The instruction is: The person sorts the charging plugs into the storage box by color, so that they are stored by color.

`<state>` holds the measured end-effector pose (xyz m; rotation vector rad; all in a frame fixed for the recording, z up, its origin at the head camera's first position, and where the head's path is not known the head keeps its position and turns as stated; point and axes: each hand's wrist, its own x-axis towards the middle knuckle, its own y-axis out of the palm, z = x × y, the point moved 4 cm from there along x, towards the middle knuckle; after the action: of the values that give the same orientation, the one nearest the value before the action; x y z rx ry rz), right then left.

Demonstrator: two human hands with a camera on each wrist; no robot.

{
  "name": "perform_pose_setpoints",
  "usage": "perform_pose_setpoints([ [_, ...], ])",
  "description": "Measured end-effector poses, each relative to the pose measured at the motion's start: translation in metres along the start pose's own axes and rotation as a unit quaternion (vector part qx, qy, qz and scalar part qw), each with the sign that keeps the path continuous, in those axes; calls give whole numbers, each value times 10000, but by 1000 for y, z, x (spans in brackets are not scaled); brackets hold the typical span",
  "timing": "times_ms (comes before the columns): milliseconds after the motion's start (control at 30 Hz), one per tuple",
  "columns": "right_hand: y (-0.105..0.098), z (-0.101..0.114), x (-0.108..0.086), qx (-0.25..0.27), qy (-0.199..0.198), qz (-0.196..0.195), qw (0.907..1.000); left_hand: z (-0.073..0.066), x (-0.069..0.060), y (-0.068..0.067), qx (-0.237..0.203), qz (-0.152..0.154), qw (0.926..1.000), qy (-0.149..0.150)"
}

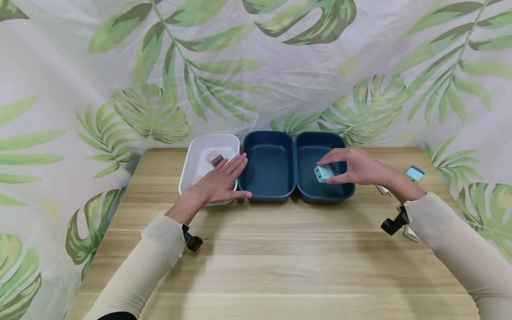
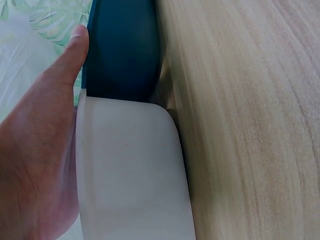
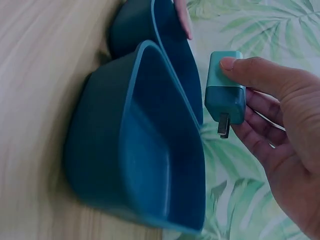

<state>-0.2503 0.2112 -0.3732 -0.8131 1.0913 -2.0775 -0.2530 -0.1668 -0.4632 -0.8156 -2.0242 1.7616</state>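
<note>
My right hand [image 1: 356, 166] pinches a teal charger plug [image 1: 323, 173] between thumb and fingers, held over the right blue container [image 1: 326, 198]. In the right wrist view the metal prongs stick out of the plug's darker end. My left hand [image 1: 220, 182] lies with straight fingers across the right rim of the white container [image 1: 184, 175], its thumb reaching to the middle blue container [image 1: 268, 198]. A pink and brown charger plug [image 1: 215, 158] lies inside the white container. Another pale pink thing there is mostly hidden by my left hand.
Right of the containers, a teal and dark blue charger plug [image 1: 415, 173] and white pieces [image 1: 410, 233] lie on the wooden table [image 1: 280, 258], partly behind my right arm. A leaf-patterned cloth [image 1: 280, 80] hangs behind the table. The three containers stand side by side.
</note>
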Motion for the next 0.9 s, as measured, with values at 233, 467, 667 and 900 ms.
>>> perform_pose_setpoints([
  [233, 11, -1, 36, 274, -166, -52, 9995, 0, 1, 1, 23, 25, 10000, -15],
  [467, 23, 1, 73, 395, -113, -3, 9992, 2, -1, 1, 13, -22, 10000, -48],
  [667, 37, -1, 101, 559, 88, 177, 9982, 3, -2, -1, 22, -24, 10000, -39],
  [900, 58, -12, 123, 693, 210, 343, 9968, 2, 0, 1, -17, 17, 10000, -16],
])
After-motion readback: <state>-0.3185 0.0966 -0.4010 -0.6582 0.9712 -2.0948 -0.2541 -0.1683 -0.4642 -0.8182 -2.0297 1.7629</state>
